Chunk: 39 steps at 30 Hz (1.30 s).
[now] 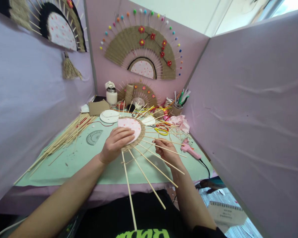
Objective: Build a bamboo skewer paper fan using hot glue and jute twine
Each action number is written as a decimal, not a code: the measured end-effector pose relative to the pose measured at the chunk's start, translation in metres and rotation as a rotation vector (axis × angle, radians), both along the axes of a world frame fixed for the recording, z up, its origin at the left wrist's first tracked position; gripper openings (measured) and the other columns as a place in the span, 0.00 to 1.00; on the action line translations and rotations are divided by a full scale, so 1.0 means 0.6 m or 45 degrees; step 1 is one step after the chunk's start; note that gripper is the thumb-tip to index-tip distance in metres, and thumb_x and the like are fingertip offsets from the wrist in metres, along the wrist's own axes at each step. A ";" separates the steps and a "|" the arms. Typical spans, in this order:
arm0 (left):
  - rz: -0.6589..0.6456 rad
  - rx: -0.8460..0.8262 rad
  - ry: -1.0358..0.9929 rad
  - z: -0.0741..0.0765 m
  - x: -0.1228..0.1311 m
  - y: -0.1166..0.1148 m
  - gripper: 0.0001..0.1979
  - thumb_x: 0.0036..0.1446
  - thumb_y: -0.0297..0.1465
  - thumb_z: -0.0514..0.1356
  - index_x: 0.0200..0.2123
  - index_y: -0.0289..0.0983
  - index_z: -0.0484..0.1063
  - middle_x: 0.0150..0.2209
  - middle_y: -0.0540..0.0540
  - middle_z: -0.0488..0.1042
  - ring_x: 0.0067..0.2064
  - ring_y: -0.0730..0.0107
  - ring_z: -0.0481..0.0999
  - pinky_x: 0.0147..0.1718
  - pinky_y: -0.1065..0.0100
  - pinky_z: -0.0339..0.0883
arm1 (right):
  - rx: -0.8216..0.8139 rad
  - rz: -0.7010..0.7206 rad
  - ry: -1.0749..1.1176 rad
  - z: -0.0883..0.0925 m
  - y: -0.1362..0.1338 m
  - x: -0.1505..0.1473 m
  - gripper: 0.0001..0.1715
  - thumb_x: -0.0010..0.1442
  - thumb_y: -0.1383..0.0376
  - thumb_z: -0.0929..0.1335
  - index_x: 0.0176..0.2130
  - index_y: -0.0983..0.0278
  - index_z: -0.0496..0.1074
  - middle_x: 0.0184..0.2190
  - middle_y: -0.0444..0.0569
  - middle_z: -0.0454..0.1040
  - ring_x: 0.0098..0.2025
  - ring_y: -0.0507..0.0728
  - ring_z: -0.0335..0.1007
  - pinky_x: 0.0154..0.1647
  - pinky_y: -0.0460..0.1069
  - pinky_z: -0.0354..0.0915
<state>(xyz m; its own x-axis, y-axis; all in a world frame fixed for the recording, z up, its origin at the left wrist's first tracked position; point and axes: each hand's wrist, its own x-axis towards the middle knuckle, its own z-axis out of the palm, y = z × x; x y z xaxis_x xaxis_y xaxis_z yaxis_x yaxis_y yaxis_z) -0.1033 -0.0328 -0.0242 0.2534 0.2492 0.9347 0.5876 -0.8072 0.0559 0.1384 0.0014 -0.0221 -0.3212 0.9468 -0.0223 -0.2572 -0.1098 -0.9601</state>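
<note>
A half-round fan piece (pixel 133 124) has a white face with pink dots and a rim wound in brown twine. Thin wooden sticks (pixel 147 182) fan out from that rim, toward my body, to the right and to the back. My left hand (pixel 117 142) lies over the white face and grips the piece at its straight side. Among the right-hand sticks, my right hand (pixel 166 151) is closed in a pinch. A thin strand of twine (pixel 147 149) runs from near the rim to its fingertips, which partly hide it.
A pink glue gun (pixel 191 151) with a black cord lies at the right. Loose sticks (pixel 62 134) and a protractor (pixel 94 137) are at the left. Behind stand a white jar (pixel 111 96), scissors (pixel 161 131) and a tool holder (pixel 176 110). Partitions enclose the table (pixel 81 168).
</note>
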 end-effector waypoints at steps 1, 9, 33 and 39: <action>0.000 -0.001 -0.006 -0.001 0.000 0.000 0.15 0.61 0.28 0.56 0.50 0.43 0.71 0.49 0.42 0.76 0.53 0.60 0.72 0.50 0.52 0.66 | 0.007 0.001 -0.015 0.000 0.000 0.001 0.17 0.45 0.55 0.75 0.28 0.66 0.74 0.17 0.37 0.55 0.19 0.45 0.46 0.20 0.45 0.42; 0.003 -0.006 -0.059 0.003 0.000 -0.004 0.14 0.62 0.29 0.54 0.50 0.44 0.72 0.49 0.43 0.76 0.53 0.60 0.72 0.50 0.52 0.66 | 0.006 -0.027 -0.054 -0.004 0.003 0.012 0.17 0.46 0.54 0.75 0.29 0.65 0.75 0.17 0.37 0.55 0.19 0.46 0.47 0.20 0.45 0.43; 0.001 -0.023 -0.223 0.003 -0.005 -0.002 0.14 0.61 0.30 0.57 0.50 0.42 0.72 0.49 0.42 0.75 0.53 0.59 0.72 0.51 0.52 0.66 | 0.150 -0.181 -0.164 -0.008 0.009 0.038 0.15 0.45 0.56 0.74 0.29 0.65 0.74 0.19 0.40 0.62 0.21 0.47 0.53 0.22 0.46 0.46; -0.020 -0.015 -0.236 0.002 -0.006 0.000 0.16 0.60 0.27 0.57 0.51 0.42 0.71 0.49 0.42 0.75 0.53 0.58 0.72 0.52 0.51 0.66 | 0.242 -0.164 -0.241 -0.013 0.011 0.044 0.16 0.48 0.55 0.73 0.30 0.65 0.75 0.19 0.41 0.63 0.22 0.48 0.53 0.23 0.46 0.48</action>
<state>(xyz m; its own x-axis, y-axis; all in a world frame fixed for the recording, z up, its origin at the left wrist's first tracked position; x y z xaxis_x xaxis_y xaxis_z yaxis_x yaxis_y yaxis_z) -0.1069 -0.0326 -0.0231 0.0808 0.2578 0.9628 0.5535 -0.8150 0.1718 0.1646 0.0079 -0.0299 -0.2052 0.9723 0.1117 -0.0720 0.0988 -0.9925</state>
